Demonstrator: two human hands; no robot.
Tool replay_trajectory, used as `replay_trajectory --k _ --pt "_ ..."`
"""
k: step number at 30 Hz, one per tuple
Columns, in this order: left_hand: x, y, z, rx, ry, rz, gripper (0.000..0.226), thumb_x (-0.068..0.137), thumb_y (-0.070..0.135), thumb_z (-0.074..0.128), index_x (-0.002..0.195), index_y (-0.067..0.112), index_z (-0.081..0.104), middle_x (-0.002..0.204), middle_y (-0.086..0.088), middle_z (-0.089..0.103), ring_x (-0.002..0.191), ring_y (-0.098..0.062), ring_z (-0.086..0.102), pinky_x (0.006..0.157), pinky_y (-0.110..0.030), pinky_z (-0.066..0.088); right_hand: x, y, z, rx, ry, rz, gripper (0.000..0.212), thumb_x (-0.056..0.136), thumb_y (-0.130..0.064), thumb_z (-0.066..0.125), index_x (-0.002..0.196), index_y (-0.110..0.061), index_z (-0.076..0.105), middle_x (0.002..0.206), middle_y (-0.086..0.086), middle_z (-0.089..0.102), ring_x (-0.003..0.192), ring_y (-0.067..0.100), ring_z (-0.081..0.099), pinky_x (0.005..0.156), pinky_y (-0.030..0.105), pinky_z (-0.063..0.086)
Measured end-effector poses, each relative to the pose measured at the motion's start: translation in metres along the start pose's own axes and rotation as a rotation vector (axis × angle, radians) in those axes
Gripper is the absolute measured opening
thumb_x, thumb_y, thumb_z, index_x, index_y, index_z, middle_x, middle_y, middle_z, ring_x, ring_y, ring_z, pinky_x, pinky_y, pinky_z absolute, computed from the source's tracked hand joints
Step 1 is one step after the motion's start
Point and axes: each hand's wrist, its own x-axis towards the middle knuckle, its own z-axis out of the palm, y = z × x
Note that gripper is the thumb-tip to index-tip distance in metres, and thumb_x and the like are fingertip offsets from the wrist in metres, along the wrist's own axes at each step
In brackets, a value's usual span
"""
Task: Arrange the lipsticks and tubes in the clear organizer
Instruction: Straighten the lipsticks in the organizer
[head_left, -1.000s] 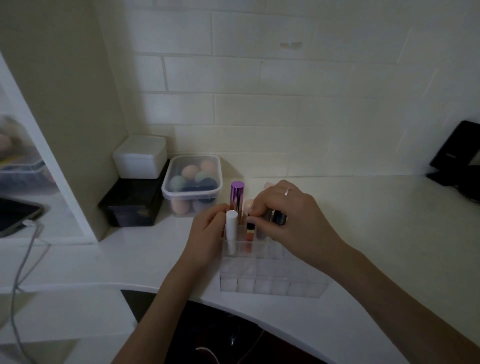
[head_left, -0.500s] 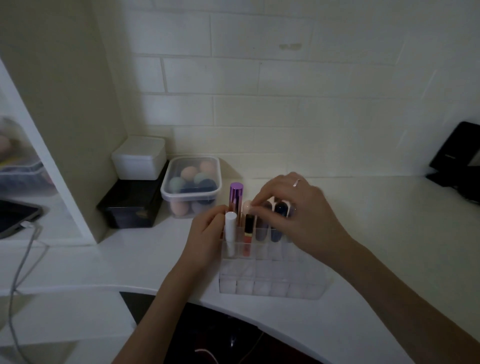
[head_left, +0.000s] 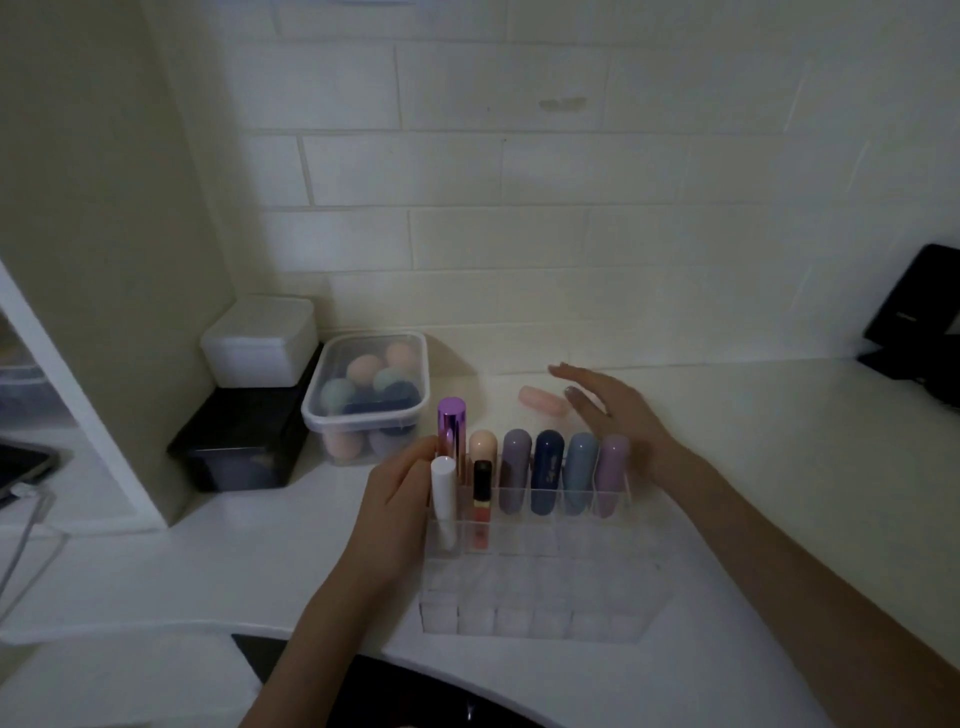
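Observation:
A clear acrylic organiser (head_left: 540, 597) with many small slots stands on the white counter. Its back rows hold a purple metallic tube (head_left: 451, 431), a white tube (head_left: 443, 493), a black-capped lip gloss (head_left: 482, 499) and several pastel capsule-shaped tubes (head_left: 545, 473). My left hand (head_left: 395, 509) rests against the organiser's left side, fingers by the white tube. My right hand (head_left: 618, 410) hovers open behind the organiser, fingers stretched toward a pink capsule (head_left: 543, 400) lying on the counter.
A clear lidded tub of makeup sponges (head_left: 371, 395) stands behind on the left, beside a white box (head_left: 260, 340) stacked on a black box (head_left: 244, 447). A black object (head_left: 919, 322) leans at the far right. A cable (head_left: 26, 530) hangs at the left.
My right hand has let go of the tubes in the organiser, lifted off and moved back and right with its fingers spread. The left hand has stayed at the organiser's side.

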Motion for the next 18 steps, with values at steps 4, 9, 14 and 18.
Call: replay_trajectory --k 4,9,14,18 --pt "0.001 0.001 0.001 -0.019 0.019 -0.016 0.036 0.089 0.022 0.040 0.074 -0.010 0.048 0.075 -0.031 0.052 0.063 -0.020 0.051 0.056 -0.022 0.045 0.023 -0.006 0.010 0.002 -0.155 0.024 0.039 0.098 -0.026 0.044 0.137 -0.027 0.044 0.149 -0.001 0.039 0.140 0.013 0.030 0.114 0.026 0.018" --pt "0.001 0.005 0.004 -0.040 0.041 -0.014 0.030 0.086 0.018 0.041 0.066 -0.004 0.047 0.068 -0.027 0.050 0.059 -0.017 0.049 0.052 -0.019 0.042 0.023 0.002 0.027 0.119 -0.183 0.086 0.041 0.096 -0.025 0.049 0.136 -0.029 0.045 0.141 0.001 0.050 0.131 0.018 0.045 0.110 0.027 0.029" --pt "0.000 0.011 0.006 -0.077 0.037 -0.053 0.030 0.086 0.019 0.042 0.061 0.008 0.054 0.062 -0.009 0.057 0.057 -0.012 0.052 0.050 -0.015 0.044 0.009 -0.024 0.010 0.232 -0.227 -0.053 0.041 0.096 -0.042 0.043 0.136 -0.050 0.035 0.151 -0.017 0.030 0.142 -0.002 0.012 0.117 0.029 0.011" --pt "0.001 0.008 0.002 0.015 0.027 -0.016 0.032 0.096 0.004 0.043 0.068 -0.007 0.052 0.063 0.002 0.060 0.055 -0.001 0.053 0.053 -0.008 0.044 -0.013 -0.036 0.005 0.548 -0.588 -0.137 0.064 0.082 -0.062 0.049 0.137 -0.036 0.030 0.141 -0.017 0.038 0.131 -0.011 0.033 0.117 0.025 0.020"
